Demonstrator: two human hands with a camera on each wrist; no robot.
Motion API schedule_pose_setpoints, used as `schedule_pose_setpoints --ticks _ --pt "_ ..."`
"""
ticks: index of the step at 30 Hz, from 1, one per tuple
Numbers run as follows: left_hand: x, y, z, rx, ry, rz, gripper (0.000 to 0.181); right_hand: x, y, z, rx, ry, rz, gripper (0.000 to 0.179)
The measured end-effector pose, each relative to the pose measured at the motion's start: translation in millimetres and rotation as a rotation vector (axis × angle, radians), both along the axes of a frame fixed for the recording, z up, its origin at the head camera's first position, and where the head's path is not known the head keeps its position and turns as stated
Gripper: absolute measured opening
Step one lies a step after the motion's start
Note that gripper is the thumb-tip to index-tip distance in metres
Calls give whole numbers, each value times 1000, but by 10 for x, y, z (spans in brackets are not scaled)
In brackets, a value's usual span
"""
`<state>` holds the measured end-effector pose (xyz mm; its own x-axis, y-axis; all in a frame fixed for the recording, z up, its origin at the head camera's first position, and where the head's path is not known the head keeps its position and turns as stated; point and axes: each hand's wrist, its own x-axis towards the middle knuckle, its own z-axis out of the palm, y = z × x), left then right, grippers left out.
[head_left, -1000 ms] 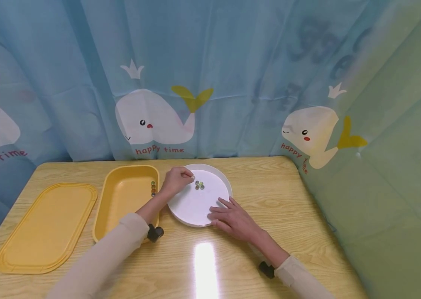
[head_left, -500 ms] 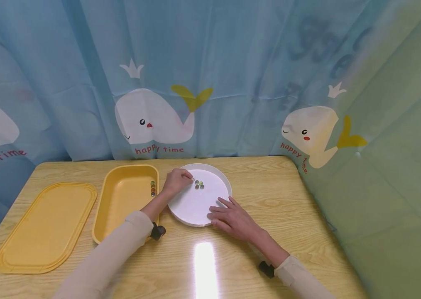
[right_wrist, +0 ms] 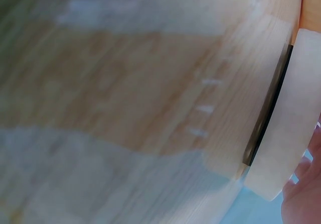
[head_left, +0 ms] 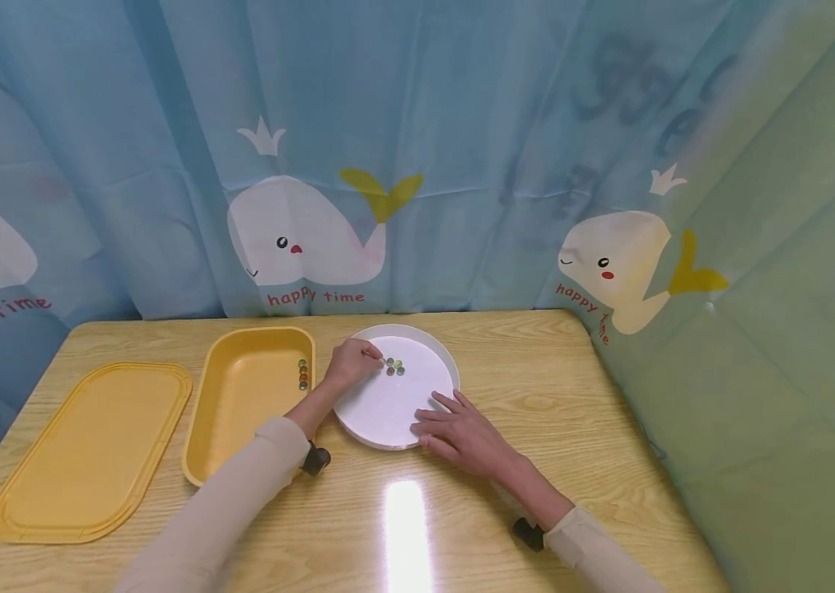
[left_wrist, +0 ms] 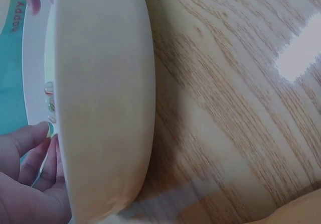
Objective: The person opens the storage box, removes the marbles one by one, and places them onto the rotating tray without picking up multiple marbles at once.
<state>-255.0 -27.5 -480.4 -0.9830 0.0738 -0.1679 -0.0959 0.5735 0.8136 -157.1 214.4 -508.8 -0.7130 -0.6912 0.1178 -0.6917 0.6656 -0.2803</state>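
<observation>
White tray (head_left: 380,420) and yellow box (head_left: 240,403) hold marbles (head_left: 399,371).

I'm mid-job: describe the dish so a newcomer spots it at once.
On the table, find the yellow box. Just right of it sits the dish, with marbles inside. It alone is round and white; the box and lid are yellow and oblong.

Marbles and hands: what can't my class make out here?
Pinched marble: mostly covered by the left hand, left wrist view.
Dish marbles: partly behind the wall of the white dish, left wrist view.
Right hand: cut off by the right edge, right wrist view.
Yellow-box marbles: patterns too small, head view.
</observation>
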Motion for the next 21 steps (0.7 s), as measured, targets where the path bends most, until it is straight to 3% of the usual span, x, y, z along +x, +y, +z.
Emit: schedule_pose_setpoints --ticks 21 --pt "-41 43 -69 -44 -9 -1 10 -1 6 -5 -2 -14 -6 36"
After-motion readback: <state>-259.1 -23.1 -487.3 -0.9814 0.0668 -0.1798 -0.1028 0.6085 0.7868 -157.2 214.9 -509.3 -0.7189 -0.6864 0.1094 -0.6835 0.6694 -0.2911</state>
